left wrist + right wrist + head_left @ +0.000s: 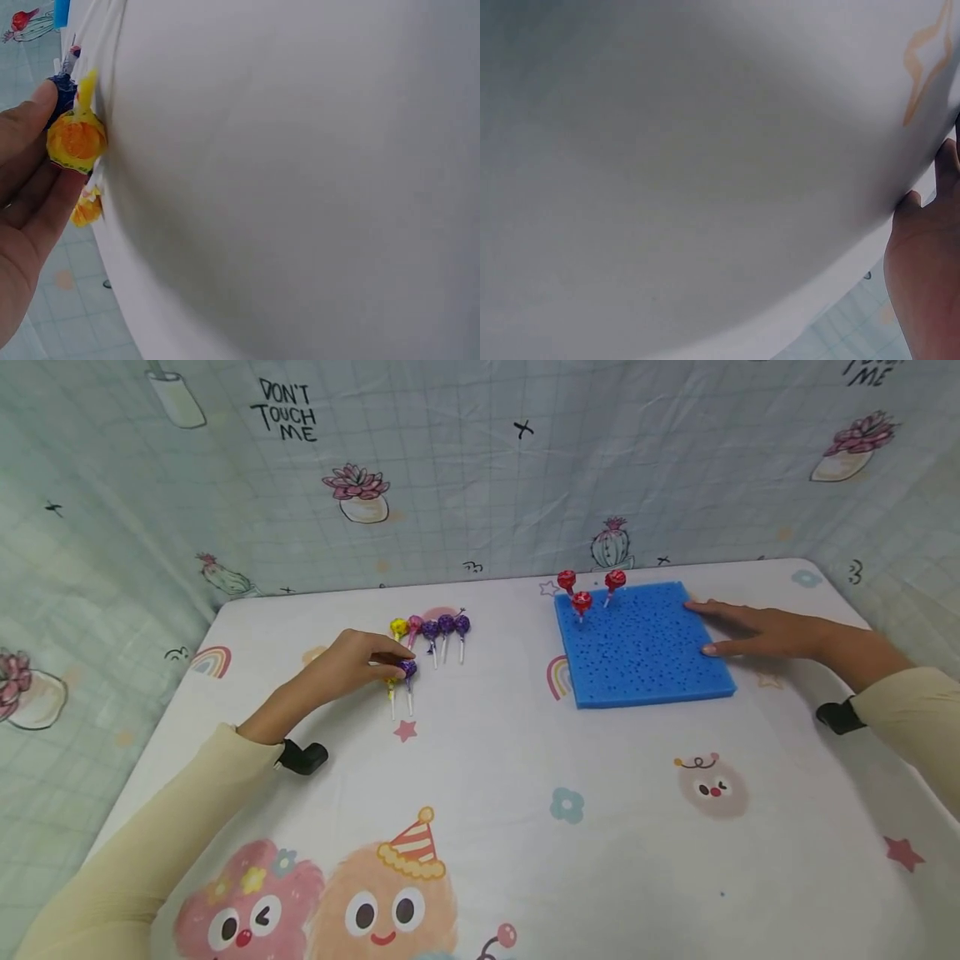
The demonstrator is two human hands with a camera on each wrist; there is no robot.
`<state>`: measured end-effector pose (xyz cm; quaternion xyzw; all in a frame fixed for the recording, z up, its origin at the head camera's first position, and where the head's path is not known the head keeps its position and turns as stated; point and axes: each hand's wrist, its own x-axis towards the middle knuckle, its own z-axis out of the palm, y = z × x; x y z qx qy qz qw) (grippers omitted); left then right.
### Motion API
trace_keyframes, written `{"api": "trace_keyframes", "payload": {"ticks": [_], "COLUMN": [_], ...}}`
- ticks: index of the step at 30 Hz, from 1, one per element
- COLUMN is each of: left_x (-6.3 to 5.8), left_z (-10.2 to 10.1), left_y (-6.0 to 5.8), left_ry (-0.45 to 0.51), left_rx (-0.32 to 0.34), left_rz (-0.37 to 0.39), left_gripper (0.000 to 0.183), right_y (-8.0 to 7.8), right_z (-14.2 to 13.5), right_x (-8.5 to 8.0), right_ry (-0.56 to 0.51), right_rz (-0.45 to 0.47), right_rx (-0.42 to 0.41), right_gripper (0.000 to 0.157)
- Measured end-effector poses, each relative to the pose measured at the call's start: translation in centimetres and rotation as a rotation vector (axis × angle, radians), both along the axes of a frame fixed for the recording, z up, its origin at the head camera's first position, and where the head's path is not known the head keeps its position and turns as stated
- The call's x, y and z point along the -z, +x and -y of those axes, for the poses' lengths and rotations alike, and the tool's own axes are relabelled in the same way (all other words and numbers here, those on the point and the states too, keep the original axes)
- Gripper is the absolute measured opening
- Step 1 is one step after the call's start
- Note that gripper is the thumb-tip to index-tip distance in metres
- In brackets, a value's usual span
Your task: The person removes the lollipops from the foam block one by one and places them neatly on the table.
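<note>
From where I stand, I see a person in a long, plain, pale cream-yellow left sleeve of matt cloth, softly creased toward the elbow, with a simple straight edge at the wrist. The matching pale cream-yellow right sleeve is just as plain. Below the left cuff sits a small, rounded black wrist piece, faintly glossy; by the right cuff, a stubby black wrist piece with a blunt end. Beyond the cuffs, the left hand and right hand are bare.
</note>
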<state>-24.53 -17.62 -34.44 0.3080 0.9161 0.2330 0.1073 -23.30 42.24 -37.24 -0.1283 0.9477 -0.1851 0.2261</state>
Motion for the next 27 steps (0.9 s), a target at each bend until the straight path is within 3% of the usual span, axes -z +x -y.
{"api": "trace_keyframes", "payload": {"ticks": [11, 20, 27], "left_x": [0.43, 0.45, 0.2], "left_z": [0.97, 0.82, 0.47], "left_y": [-0.31, -0.73, -0.58], "left_ry": [0.04, -0.032, -0.068], "left_rx": [0.003, 0.067, 0.064], "left_rz": [0.007, -0.024, -0.044], "left_gripper": [0.026, 0.027, 0.028], "right_y": [-0.06, 0.05, 0.12], "right_z": [0.13, 0.09, -0.03], "right_x": [-0.2, -0.04, 0.06], "right_ry": [-0.013, -0.036, -0.033], "right_rz": [-0.001, 0.003, -0.006], "right_rx": [-0.004, -0.004, -0.012], "right_gripper": [0.088, 0.088, 0.088]}}
